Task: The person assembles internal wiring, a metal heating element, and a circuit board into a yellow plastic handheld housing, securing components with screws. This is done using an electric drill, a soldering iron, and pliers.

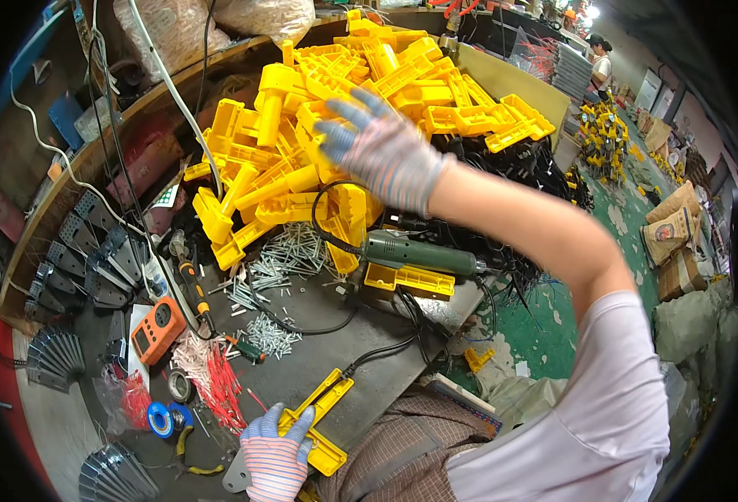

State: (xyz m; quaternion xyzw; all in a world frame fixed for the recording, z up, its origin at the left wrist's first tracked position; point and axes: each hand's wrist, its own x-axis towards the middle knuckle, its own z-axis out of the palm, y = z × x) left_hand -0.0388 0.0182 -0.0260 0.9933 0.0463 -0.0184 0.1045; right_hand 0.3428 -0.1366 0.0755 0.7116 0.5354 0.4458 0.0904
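Observation:
My left hand [275, 462], in a striped glove, grips a yellow plastic housing [329, 457] at the table's near edge. A black cable [377, 355] runs out of the housing's far end. With fingers spread, my gloved right hand [390, 157] is over a large heap of yellow plastic housings [281, 155]; motion blurs it slightly, and whether it touches a piece is unclear. Below that hand lies a green electric screwdriver [419, 253], above another yellow housing [411, 280].
Loose screws [270, 336] lie mid-table. Left of them are an orange meter [158, 330], red and white wires [214, 368], a blue spool [160, 420] and pliers [186, 456]. Metal plates [55, 360] fan out along the left. Black cables [503, 180] pile behind my right forearm. Far off stands a person [601, 67].

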